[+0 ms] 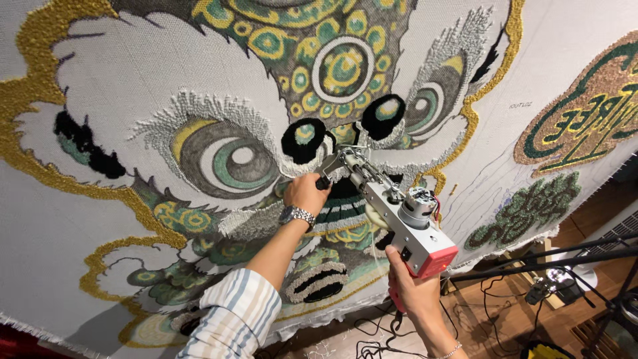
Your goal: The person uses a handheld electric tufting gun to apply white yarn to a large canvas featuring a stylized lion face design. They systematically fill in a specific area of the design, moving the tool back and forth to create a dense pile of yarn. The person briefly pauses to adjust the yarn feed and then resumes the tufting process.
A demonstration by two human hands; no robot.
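The tufting gun [389, 216] sits right at the middle of things, its silver body slanting up from lower right to upper left, needle end pressed against the stretched cloth [86, 266]. The needle tip itself is hard to make out against the black and green pile, so where it meets the cloth cannot be told exactly. The gun's grip is hidden inside the right hand [411, 287], which is wrapped shut around it just below the gun's red rear block; a thin bracelet shows at that wrist, and the forearm is cut off by the bottom edge. Up at the gun's front end, the left hand [306, 193] is closed around the black front handle, fingers curled away from view, knuckles toward us. A metal watch [296, 215] rides the left wrist, and the arm runs down from the gun to a striped rolled sleeve [232, 316], partly cut off below. The small round motor on top of the gun is clear, with red wires beside it. Around the gun spreads a tufted lion face: big green eyes above left and above right of it, gold loops at the borders. Right of the gun, dark stands and cables [565, 256] cross the wooden floor, blurred and tangled.
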